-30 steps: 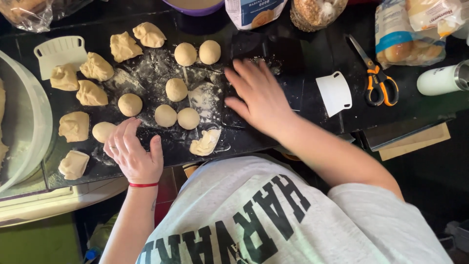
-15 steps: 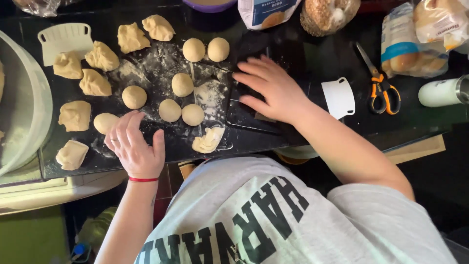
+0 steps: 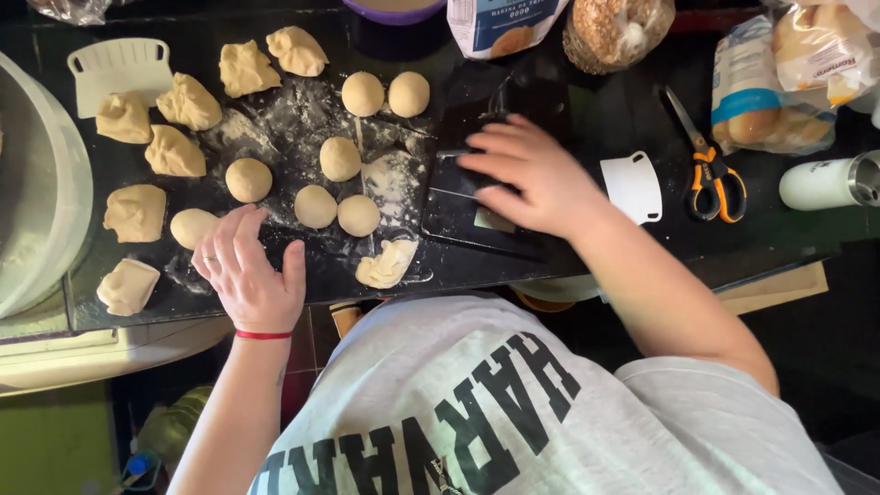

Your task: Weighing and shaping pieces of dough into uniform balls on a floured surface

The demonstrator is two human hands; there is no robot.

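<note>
My left hand lies flat on the dark counter, fingers apart and holding nothing. Its fingertips are next to a smooth dough ball. My right hand rests palm down, fingers spread, on a flat black slab right of the floured patch. Several round dough balls sit between the hands. Several rough dough chunks lie to the far left. A flattened dough scrap lies near the front edge.
A white scraper lies at the back left, another white scraper right of my right hand. Orange-handled scissors, bagged bread, a seed bag, a white bottle and a large pale bowl border the counter.
My right hand has slid to the right, off the floured patch and onto the black slab. My left hand has stayed by the dough ball.
</note>
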